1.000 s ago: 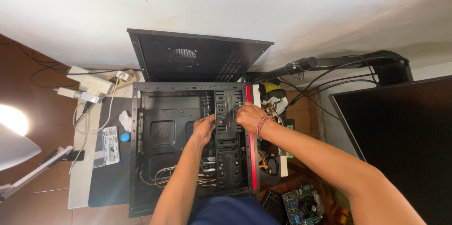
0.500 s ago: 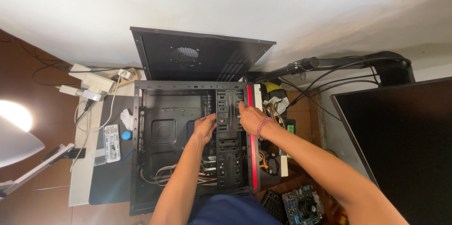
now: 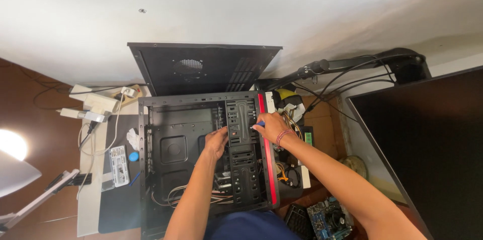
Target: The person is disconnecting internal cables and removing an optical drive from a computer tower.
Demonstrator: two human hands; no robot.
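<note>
The left hand [image 3: 216, 142] presses flat, fingers loose and grasping nothing, inside the open computer case [image 3: 201, 154] lying on the bench [image 3: 90, 210]. The right hand [image 3: 269, 127] pinches a blue-handled screwdriver [image 3: 257, 125] against the drive cage [image 3: 244, 154]. The case looks heavy, rigid, sharp-edged; best held by its frame rails.

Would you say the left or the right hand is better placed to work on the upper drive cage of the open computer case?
Probably the right hand: it rests on the drive cage holding a blue-tipped tool. The left hand sits lower, at the cage's inner edge, apparently steadying it.
</note>
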